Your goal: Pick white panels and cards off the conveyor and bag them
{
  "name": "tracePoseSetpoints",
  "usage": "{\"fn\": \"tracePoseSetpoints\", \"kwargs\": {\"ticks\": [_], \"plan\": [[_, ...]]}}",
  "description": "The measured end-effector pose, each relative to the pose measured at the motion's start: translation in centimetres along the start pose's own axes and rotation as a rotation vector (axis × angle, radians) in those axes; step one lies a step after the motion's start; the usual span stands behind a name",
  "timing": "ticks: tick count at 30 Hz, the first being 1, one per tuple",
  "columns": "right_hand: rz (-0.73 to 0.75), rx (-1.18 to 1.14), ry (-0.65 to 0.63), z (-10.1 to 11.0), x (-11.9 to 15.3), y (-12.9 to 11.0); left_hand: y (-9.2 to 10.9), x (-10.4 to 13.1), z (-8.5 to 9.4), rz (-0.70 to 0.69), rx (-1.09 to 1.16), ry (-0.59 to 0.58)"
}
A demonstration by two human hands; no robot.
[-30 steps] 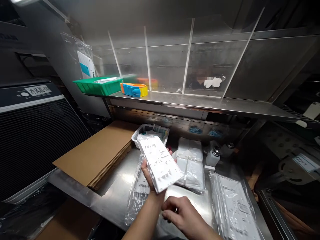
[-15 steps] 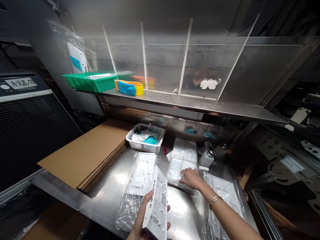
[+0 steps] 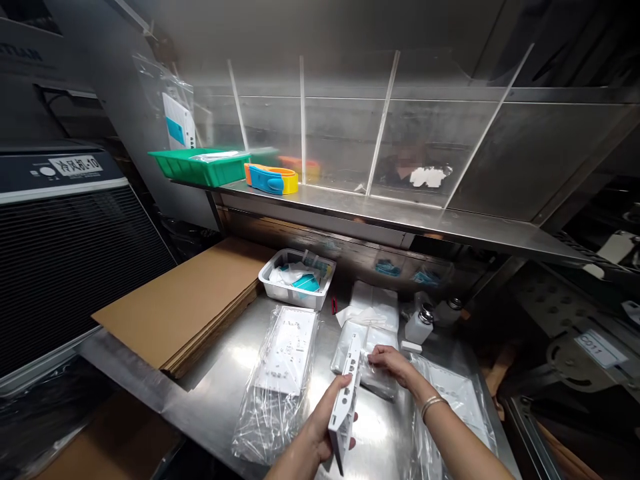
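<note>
A white plastic housing with port cut-outs along its edge stands tilted on end in my left hand, the thumb on its near side and fingertips showing on the far side. To its right, my right hand pinches at the near part of a stack of clear plastic bags. The fingertips seem closed on the top bag. Left of my left hand, a white panel lies in a clear bag on the metal table. Another bagged white panel lies beneath my right forearm.
A white bin with scraps stands at the back, beside stacked cardboard sheets. A red cutter lies near the bags. Pump bottles stand behind my right hand. The metal shelf holds a green tray and tape.
My left hand has moved right and turned the housing so its port edge faces me. My right hand's fingers have gone from resting spread on the bags to pinching. The view has shifted slightly.
</note>
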State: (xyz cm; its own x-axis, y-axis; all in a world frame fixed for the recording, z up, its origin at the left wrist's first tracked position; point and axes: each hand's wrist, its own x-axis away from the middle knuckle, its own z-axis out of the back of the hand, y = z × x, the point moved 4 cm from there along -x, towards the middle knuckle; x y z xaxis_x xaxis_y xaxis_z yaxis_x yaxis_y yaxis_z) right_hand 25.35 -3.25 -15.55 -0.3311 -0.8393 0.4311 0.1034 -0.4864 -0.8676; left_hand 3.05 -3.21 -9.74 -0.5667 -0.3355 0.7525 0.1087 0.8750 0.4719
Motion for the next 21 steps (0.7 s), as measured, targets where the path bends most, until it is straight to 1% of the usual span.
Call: {"fn": "tracePoseSetpoints", "kwargs": {"ticks": [2,4,6,8,10,11,13,15,16,18,20,21], "plan": [[0.079,-0.19,0.169,1.2,0.2,-0.5,-0.2,-1.1,0.5,-0.015,-0.045,0.03],[0.155,-0.345,0.337,2.3,0.5,-1.2,-0.2,-1.6,1.0,-0.055,-0.07,0.013],[0.2,-0.435,0.465,2.7,0.9,-1.8,0.1,-1.7,1.0,-0.13,-0.084,-0.05],[0.219,-0.46,0.546,2.6,1.3,-2.5,0.6,-1.5,0.3,-0.216,-0.075,-0.153],[0.24,-0.435,0.593,2.3,1.9,-3.4,1.4,-1.3,-1.2,-0.298,-0.088,-0.263],[0.262,-0.411,0.609,2.3,2.3,-4.0,1.8,-1.3,-2.1,-0.318,-0.112,-0.301],[0.325,-0.337,0.632,2.4,3.5,-5.3,2.5,-1.5,-3.9,-0.311,-0.158,-0.334],[0.407,-0.232,0.639,2.5,5.2,-6.6,3.0,-1.9,-5.4,-0.256,-0.165,-0.326],[0.449,-0.176,0.627,2.5,6.0,-7.1,3.1,-2.0,-6.0,-0.202,-0.13,-0.344],[0.52,-0.075,0.593,2.0,7.7,-7.6,3.4,-2.0,-7.1,-0.114,-0.01,-0.442],[0.57,0.03,0.586,1.2,9.3,-7.9,3.8,-1.8,-7.9,-0.073,0.17,-0.556],[0.587,0.086,0.578,0.7,9.9,-8.2,4.0,-1.7,-8.0,-0.061,0.279,-0.59]]}}
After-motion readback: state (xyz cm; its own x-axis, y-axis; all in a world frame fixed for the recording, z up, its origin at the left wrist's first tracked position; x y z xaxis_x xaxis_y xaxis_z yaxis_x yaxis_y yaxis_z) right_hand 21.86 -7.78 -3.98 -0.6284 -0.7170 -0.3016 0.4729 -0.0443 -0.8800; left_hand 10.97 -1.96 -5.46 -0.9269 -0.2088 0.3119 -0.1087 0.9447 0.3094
